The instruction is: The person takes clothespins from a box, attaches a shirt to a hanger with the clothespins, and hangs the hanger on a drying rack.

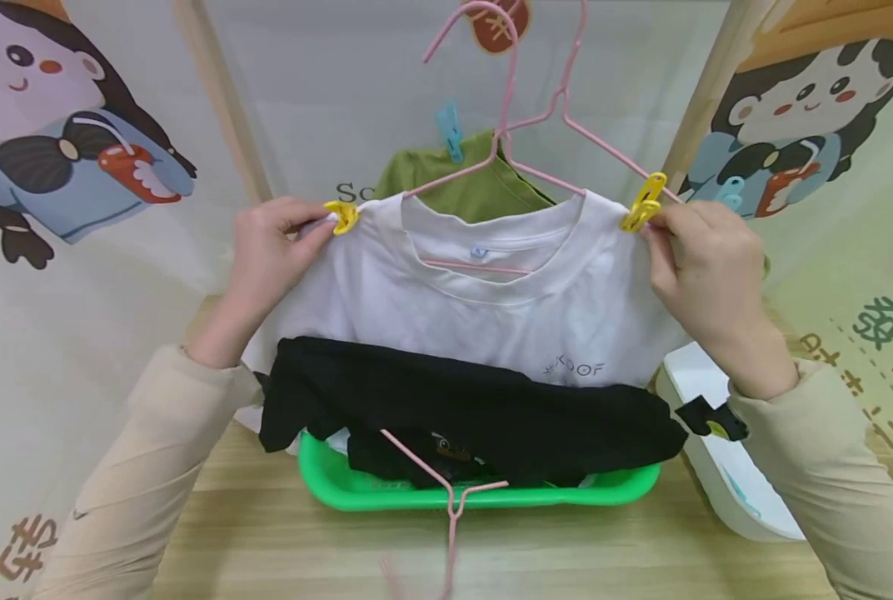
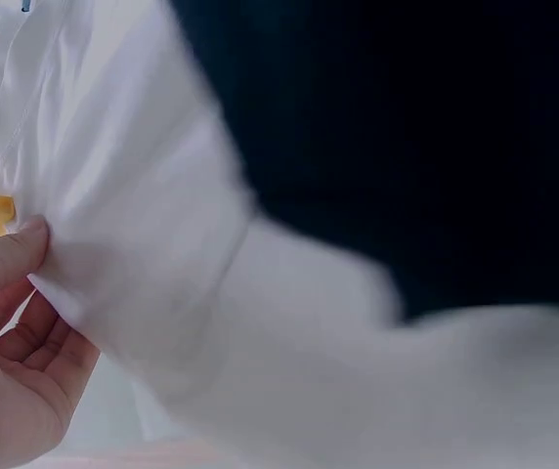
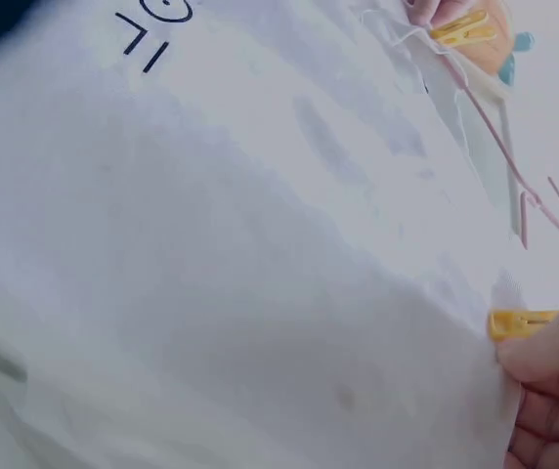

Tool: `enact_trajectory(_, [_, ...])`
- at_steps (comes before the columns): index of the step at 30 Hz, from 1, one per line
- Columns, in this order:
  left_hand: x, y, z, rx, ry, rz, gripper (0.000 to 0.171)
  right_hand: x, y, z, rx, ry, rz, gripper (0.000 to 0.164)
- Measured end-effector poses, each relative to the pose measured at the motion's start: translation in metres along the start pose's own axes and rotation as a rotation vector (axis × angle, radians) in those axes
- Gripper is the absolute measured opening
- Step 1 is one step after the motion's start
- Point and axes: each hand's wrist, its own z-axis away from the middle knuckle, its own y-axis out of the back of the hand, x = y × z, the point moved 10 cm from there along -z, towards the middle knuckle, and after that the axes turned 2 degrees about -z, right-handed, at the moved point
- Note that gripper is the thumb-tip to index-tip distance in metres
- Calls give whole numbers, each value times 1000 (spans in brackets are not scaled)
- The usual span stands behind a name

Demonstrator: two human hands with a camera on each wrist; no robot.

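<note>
My left grip pinches the white T-shirt at one shoulder, beside a yellow clip; my right grip pinches the other, beside a second clip. The shirt hangs on a pink hanger.

there are two yellow clips, one hung white shirt and one green basin.
</note>
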Motion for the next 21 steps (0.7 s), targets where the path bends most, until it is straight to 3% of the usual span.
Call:
enact_trajectory(6, [4,2,-24,77,30,3,9,10,9,-20,65,-96,28,20])
enact_trajectory(12, [-1,1,-45,130,131,-18,15,19,19,-36,172,-194,29,23])
enact_trajectory(17, [-4,-2,-57,159,177,-58,14,19,20,-47,163,-183,51,25])
enact_trajectory(21, [-12,-13,-54,124,200,-69,13,14,14,-46,113,-118,56,25])
